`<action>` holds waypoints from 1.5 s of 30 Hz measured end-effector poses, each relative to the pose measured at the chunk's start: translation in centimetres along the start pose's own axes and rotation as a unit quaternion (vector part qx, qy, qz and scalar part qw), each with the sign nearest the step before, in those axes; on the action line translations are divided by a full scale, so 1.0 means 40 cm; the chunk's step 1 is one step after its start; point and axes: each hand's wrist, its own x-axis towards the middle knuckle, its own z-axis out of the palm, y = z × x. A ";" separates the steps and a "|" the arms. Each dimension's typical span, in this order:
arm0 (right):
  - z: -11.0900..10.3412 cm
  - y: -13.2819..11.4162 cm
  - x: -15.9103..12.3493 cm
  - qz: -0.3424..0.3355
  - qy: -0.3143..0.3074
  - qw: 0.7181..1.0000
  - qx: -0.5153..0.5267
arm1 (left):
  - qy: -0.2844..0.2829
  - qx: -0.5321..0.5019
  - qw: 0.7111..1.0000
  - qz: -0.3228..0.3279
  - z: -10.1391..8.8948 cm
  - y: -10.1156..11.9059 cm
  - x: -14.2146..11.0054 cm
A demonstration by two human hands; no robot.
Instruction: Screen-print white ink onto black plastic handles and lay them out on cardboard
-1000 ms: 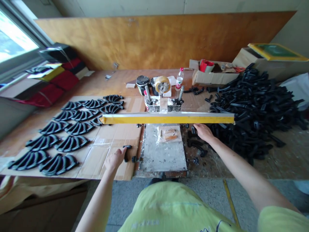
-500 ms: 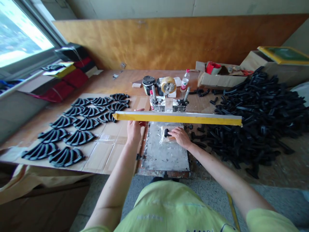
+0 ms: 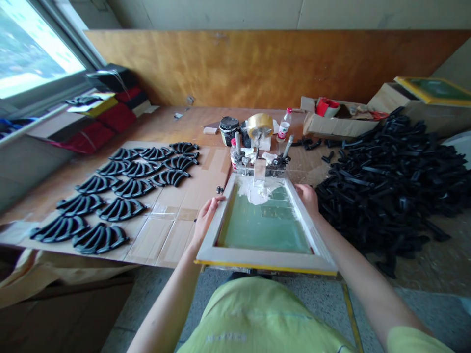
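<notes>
A screen-printing frame (image 3: 212, 245) with pale wooden sides and green mesh lies lowered over the work board in front of me. White ink (image 3: 256, 194) is smeared across the far end of its mesh, below a squeegee (image 3: 259, 169). My left hand (image 3: 206, 215) is at the frame's left side, fingers closed against its edge. On the opposite side, my right hand (image 3: 308, 197) holds the right edge, its fingers partly hidden. The clamp (image 3: 261, 164) with two upright posts stands behind the frame. Whatever lies under the mesh is hidden.
Black curved handles (image 3: 101, 238) lie in fanned groups on cardboard (image 3: 162, 240) at left. A large heap of black handles (image 3: 390, 181) covers the right side. Tape (image 3: 259, 125), an ink tub (image 3: 229, 128), a bottle (image 3: 284, 126) and an open carton (image 3: 336, 125) stand behind.
The raised frame has swung down flat over the board. My left hand moved from the cardboard to the frame; my right hand set a black handle on the board, then moved to the right edge.
</notes>
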 end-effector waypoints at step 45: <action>-0.063 -0.052 0.180 0.039 0.035 0.997 0.061 | -0.015 -0.084 0.996 0.023 0.019 0.063 0.025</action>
